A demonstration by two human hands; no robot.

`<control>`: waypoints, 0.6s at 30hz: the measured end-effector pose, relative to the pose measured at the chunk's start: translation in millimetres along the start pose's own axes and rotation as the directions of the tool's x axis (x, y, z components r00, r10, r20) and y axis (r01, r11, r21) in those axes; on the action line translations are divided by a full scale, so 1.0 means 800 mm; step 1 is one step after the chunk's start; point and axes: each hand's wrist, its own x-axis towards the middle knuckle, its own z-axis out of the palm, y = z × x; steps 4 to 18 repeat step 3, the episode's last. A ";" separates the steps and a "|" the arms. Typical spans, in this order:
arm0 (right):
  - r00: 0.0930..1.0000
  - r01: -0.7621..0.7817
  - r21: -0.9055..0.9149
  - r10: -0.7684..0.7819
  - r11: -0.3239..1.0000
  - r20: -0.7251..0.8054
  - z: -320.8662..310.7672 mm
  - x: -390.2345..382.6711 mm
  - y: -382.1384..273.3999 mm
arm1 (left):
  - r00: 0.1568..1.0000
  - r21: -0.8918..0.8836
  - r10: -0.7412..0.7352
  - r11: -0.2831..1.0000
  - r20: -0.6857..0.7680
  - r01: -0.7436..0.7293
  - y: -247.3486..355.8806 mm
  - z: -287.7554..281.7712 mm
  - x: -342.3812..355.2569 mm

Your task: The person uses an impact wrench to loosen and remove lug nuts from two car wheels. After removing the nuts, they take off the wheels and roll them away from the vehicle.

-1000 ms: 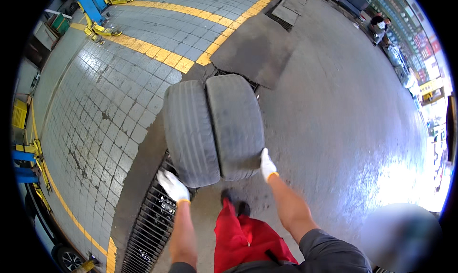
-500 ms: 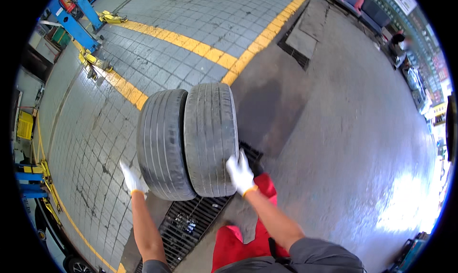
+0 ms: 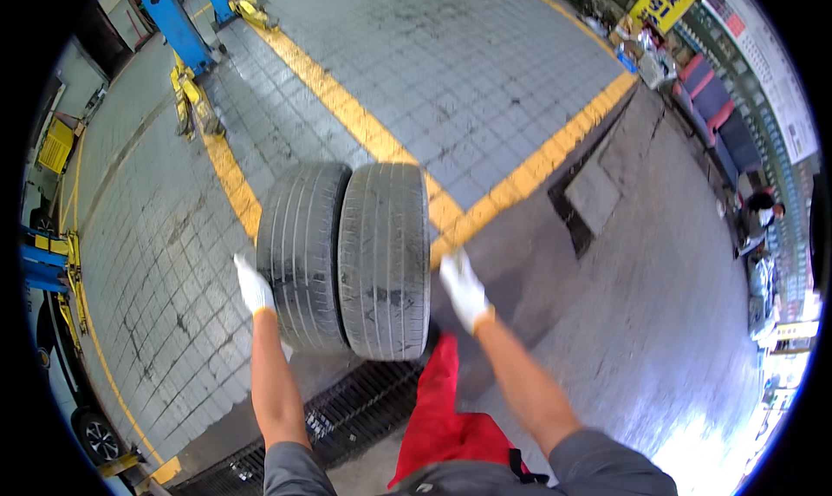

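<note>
Two worn black tires stand upright side by side in front of me, their treads facing me. The left tire (image 3: 301, 262) leans slightly against the right tire (image 3: 384, 266), or nearly touches it. My left hand (image 3: 255, 288), in a white glove with an orange cuff, is at the outer side of the left tire, fingers stretched out; whether it touches the rubber I cannot tell. On the other side, my gloved right hand (image 3: 465, 292) is held open, a small gap away from the right tire's sidewall.
A dark floor grate (image 3: 364, 401) runs behind the tires, near my red trouser legs. Yellow floor lines (image 3: 347, 119) cross the grey tiles ahead. A blue lift post (image 3: 173, 23) with yellow arms stands far left. Seats (image 3: 715, 114) and a person (image 3: 758, 214) are at far right.
The tires have rolled forward over the floor, away from the grate, and I have moved along. My right hand has come off the right tire; my left hand is closer to the left one.
</note>
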 end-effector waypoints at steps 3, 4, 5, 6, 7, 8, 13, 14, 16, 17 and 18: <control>0.945 -0.254 -0.245 0.294 0.936 0.145 0.010 -0.049 0.079 | 0.996 0.162 -0.087 0.983 0.010 0.084 -0.032 0.024 -0.023; 0.945 -0.254 -0.245 0.294 0.936 0.145 0.010 -0.049 0.079 | 0.996 0.162 -0.087 0.983 0.010 0.084 -0.032 0.024 -0.023; 0.945 -0.254 -0.245 0.294 0.936 0.145 0.010 -0.049 0.079 | 0.996 0.162 -0.087 0.983 0.010 0.084 -0.032 0.024 -0.023; 0.945 -0.254 -0.245 0.294 0.936 0.145 0.010 -0.049 0.079 | 0.996 0.162 -0.087 0.983 0.010 0.084 -0.032 0.024 -0.023; 0.945 -0.254 -0.245 0.294 0.936 0.145 0.010 -0.049 0.079 | 0.996 0.162 -0.087 0.983 0.010 0.084 -0.032 0.024 -0.023; 0.945 -0.254 -0.245 0.294 0.936 0.145 0.010 -0.049 0.079 | 0.996 0.162 -0.087 0.983 0.010 0.084 -0.032 0.024 -0.023; 0.945 -0.254 -0.245 0.294 0.936 0.145 0.010 -0.049 0.079 | 0.996 0.162 -0.087 0.983 0.010 0.084 -0.032 0.024 -0.023; 0.945 -0.254 -0.245 0.294 0.936 0.145 0.010 -0.049 0.079 | 0.996 0.162 -0.087 0.983 0.010 0.084 -0.032 0.024 -0.023; 0.945 -0.254 -0.245 0.294 0.936 0.145 0.010 -0.049 0.079 | 0.996 0.162 -0.087 0.983 0.010 0.084 -0.032 0.024 -0.023; 0.945 -0.254 -0.245 0.294 0.936 0.145 0.010 -0.049 0.079 | 0.996 0.162 -0.087 0.983 0.010 0.084 -0.032 0.024 -0.023; 0.945 -0.254 -0.245 0.294 0.936 0.145 0.010 -0.049 0.079 | 0.996 0.162 -0.087 0.983 0.010 0.084 -0.032 0.024 -0.023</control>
